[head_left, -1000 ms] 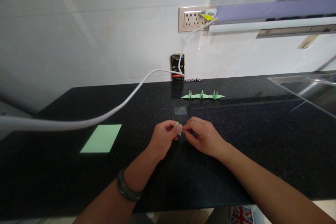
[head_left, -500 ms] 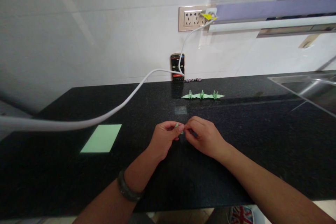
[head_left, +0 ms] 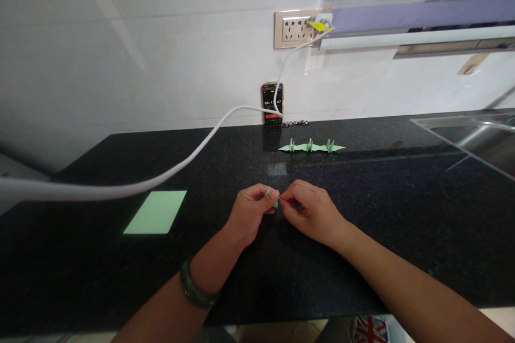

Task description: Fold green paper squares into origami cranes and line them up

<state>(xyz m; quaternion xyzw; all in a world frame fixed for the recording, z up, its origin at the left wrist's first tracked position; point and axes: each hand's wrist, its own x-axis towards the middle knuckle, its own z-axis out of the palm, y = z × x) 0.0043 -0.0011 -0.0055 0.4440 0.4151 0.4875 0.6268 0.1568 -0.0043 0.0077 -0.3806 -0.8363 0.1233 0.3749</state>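
Both of my hands meet over the middle of the black counter (head_left: 362, 257), pinching one small folded piece of green paper (head_left: 272, 198). My left hand (head_left: 251, 210) grips it from the left with thumb and fingers closed; a dark bracelet sits on that wrist. My right hand (head_left: 311, 209) pinches its right end with fingertips pressed together. Most of the little paper is hidden between the fingers. Three finished green paper cranes (head_left: 309, 146) stand in a row farther back.
A flat green paper square (head_left: 155, 211) lies on the counter at left. A phone (head_left: 272, 103) showing a timer leans on the tiled wall, under a wall socket (head_left: 295, 28). A white cable (head_left: 161, 174) sweeps across the left. A steel sink (head_left: 475, 136) is at right.
My fingers have shifted only slightly on the small green paper; the hands stay in the same place. The phone's timer has advanced.
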